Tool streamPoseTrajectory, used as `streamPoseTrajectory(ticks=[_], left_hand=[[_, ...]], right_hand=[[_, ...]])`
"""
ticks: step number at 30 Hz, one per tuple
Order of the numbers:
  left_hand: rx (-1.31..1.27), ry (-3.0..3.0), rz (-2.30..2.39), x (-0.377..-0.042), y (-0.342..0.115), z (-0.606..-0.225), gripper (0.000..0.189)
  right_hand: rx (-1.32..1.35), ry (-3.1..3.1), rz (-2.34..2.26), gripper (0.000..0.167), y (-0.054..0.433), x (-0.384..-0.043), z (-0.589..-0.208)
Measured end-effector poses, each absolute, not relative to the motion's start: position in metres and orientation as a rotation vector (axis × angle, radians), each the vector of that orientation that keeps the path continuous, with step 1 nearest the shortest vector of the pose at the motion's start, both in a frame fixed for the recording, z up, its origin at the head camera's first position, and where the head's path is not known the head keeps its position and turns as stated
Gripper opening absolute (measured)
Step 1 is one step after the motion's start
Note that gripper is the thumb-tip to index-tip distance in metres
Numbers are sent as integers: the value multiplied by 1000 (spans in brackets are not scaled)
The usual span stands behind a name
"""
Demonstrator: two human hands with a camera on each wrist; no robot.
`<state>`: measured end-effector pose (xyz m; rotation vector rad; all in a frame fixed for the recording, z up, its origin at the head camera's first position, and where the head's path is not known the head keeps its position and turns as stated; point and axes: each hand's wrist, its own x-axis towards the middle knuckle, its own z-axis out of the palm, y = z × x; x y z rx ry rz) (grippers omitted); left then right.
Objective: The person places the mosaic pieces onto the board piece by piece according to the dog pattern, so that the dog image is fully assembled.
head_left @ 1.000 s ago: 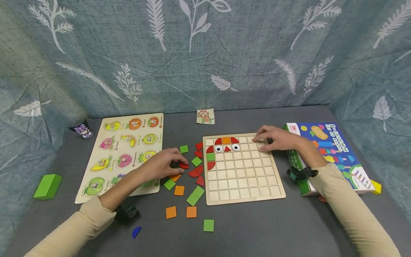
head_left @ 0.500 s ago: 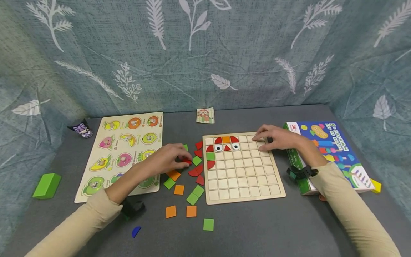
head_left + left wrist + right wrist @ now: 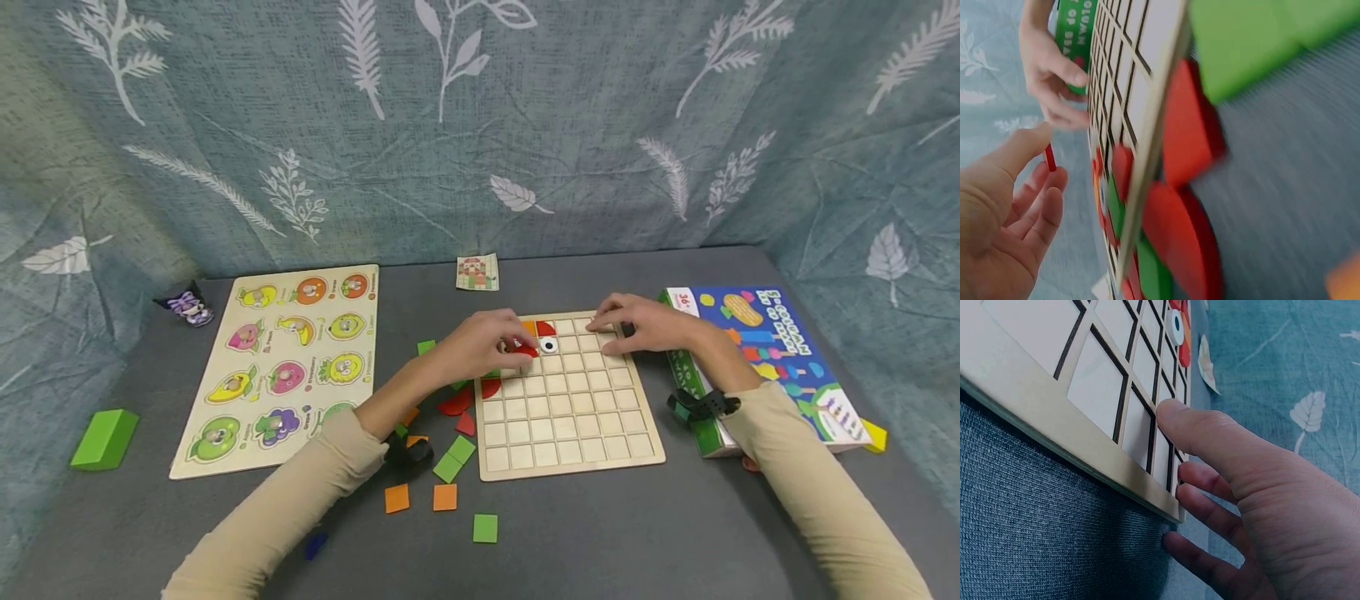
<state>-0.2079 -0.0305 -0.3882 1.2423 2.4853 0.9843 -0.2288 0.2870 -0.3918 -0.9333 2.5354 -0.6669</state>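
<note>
My left hand (image 3: 480, 343) pinches a thin red tile (image 3: 1050, 157) between thumb and fingertips, above the upper left part of the wooden grid board (image 3: 570, 472). The tile shows edge-on in the left wrist view, so its outline is unclear. Beneath and beside this hand lie placed tiles, partly hidden. A round eye tile (image 3: 549, 344) and a red curved tile (image 3: 491, 388) still show there. My right hand (image 3: 648, 323) rests at the board's upper right corner, thumb and fingers spread loosely, nothing held.
Loose green tiles (image 3: 485, 528), orange tiles (image 3: 445, 497) and red tiles (image 3: 454, 404) lie left of the board. Farther left is a fruit puzzle board (image 3: 318, 287). A small pattern card (image 3: 477, 273) lies behind, and a blue and green box (image 3: 772, 358) stands right.
My left hand has picked up the red tile from the loose pieces and carried it right, over the board's upper left. My right hand has stayed at the corner.
</note>
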Motion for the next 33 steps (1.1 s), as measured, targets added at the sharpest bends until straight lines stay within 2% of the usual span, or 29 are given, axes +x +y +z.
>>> streamPoseTrajectory(ticks=[11,33], left_hand=[[1241,2485,964,-210,2,-391,19],[1223,2492,1031,-210,0,-396,19]], right_hand=[[-937,2541,-672,40,289,-228,-393],[-965,2521,-703,39,288,-230,-393]])
